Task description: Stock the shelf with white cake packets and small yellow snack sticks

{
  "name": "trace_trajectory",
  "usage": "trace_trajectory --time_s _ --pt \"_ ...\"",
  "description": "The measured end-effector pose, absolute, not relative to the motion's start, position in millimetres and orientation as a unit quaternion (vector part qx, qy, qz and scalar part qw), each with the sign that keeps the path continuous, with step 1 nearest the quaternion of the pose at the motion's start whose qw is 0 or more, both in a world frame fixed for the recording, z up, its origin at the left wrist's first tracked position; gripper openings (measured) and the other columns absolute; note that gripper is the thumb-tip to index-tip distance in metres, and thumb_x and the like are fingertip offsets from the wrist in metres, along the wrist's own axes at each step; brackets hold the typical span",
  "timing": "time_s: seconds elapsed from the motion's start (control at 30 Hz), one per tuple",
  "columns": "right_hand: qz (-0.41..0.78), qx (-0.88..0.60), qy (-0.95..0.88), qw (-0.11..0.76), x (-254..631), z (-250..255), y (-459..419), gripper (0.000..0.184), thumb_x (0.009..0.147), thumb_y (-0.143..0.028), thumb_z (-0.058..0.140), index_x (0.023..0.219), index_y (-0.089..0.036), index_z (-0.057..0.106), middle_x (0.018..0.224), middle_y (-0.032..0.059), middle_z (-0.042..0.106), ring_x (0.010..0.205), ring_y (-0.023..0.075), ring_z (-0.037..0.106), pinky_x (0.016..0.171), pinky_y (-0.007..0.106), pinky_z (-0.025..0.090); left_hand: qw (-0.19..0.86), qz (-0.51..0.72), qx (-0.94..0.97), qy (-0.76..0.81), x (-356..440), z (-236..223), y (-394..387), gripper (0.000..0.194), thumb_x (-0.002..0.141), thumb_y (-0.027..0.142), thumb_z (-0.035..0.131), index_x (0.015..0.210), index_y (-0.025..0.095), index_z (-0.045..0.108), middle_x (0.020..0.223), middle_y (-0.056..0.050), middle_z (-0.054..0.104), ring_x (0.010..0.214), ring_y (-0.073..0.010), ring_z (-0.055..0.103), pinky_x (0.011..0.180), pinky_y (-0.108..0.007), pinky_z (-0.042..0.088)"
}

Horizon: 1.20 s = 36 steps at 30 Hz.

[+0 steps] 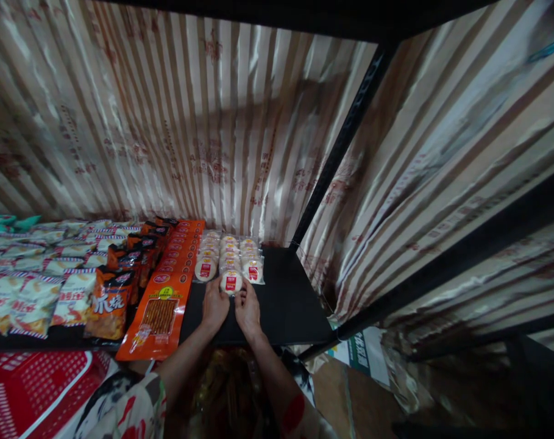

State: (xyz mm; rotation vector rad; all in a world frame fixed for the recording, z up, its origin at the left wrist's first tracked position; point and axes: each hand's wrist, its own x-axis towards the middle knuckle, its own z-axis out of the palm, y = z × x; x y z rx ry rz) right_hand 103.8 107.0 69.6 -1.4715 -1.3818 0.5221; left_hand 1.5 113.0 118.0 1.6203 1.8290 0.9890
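Both of my hands rest on a black shelf (286, 305) and pinch one round white snack packet with a red label (231, 282) between them. My left hand (214, 306) grips its left edge. On the packet's right edge sits my right hand (248, 309). This packet lies at the front of the middle row of several like packets (228, 251), set in three rows running to the back of the shelf.
Left of the white packets lie a row of orange flat packs (160, 317), then brown-orange bags (112, 302), then white chip bags (34, 299). A striped shiny curtain (203, 122) backs the shelf. A black upright post (336, 152) stands at right. A red basket (25, 390) sits lower left.
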Motion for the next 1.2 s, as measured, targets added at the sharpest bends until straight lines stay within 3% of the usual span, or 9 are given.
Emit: trace_trajectory --time_s 0.47,0.83,1.03,1.2 --pt "0.164 -0.622 -0.61 0.463 103 67 107 0.045 0.078 -0.014 0.042 0.121 -0.013 0.056 0.126 0.0148 0.052 0.104 0.0209 0.059 0.088 0.032 0.051 0.246 0.345 0.608 0.671 3 115 118 0.045 0.075 0.004 0.042 0.119 0.003 0.053 0.122 -0.017 0.055 0.116 -0.0204 0.051 0.101 -0.029 0.038" --pt "0.144 -0.627 -0.62 0.449 101 74 99 0.044 0.077 -0.01 0.042 0.117 -0.015 0.06 0.129 0.0134 0.049 0.1 0.0193 0.06 0.091 0.033 0.049 0.216 0.347 0.626 0.664 3 100 122 0.045 0.073 0.002 0.042 0.116 0.002 0.056 0.123 -0.019 0.056 0.12 -0.022 0.05 0.104 -0.032 0.038" --pt "0.116 -0.607 -0.619 0.485 102 74 100 0.037 0.079 -0.01 0.04 0.106 -0.013 0.065 0.125 0.0155 0.05 0.098 0.018 0.06 0.09 0.032 0.049 0.196 0.36 0.619 0.67 0 103 117 0.043 0.074 0.003 0.042 0.114 0.005 0.057 0.126 -0.017 0.053 0.12 -0.0229 0.049 0.105 -0.034 0.038" --pt "0.126 -0.593 -0.613 0.507 99 79 87 0.034 0.079 -0.009 0.039 0.1 -0.013 0.067 0.122 0.0151 0.052 0.101 0.018 0.058 0.093 0.032 0.047 0.2 0.363 0.635 0.652 -8 112 89 0.036 0.074 0.004 0.04 0.1 0.011 0.063 0.119 -0.012 0.057 0.114 -0.0204 0.052 0.101 -0.033 0.041"
